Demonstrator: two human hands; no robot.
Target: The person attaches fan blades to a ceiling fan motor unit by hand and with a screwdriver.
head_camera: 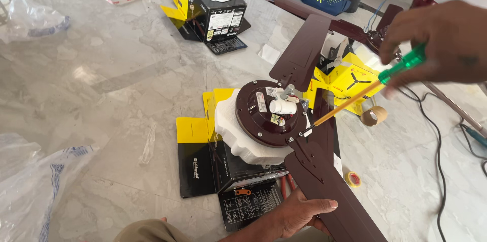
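Near the frame's centre, the right hand (441, 44) pinches a green-handled, yellow-shafted screwdriver (362, 92) onto the round maroon fan motor (261, 118) (cradled in white foam), while the left hand's (299, 214) fingers clamp the dark brown blade (329, 191) steady.

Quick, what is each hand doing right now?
Left hand: closed on the long brown fan blade.
Right hand: closed on the green-handled, yellow-shafted screwdriver.
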